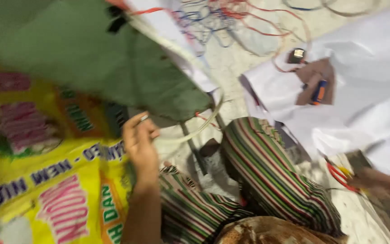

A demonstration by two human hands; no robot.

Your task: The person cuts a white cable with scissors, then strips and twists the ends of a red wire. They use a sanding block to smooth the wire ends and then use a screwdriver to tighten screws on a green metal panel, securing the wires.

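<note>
My left hand (139, 141), a ring on one finger, is raised over the yellow sack with its fingers curled on the end of a thick white cord (213, 113). The cord loops up along the edge of a green board (95, 58). My right hand (378, 183) is blurred at the right edge, low over the floor. It grips a red-handled tool (339, 174) whose tip points left. My knee in striped trousers (267, 171) lies between the two hands.
A yellow printed sack (46, 180) covers the floor at left. White sheets (366, 90) lie at right, with a brown card piece (314, 74), a blue-and-orange item (319, 91) and a small black device (298, 55). Tangled red and blue wires (231, 18) lie at the top.
</note>
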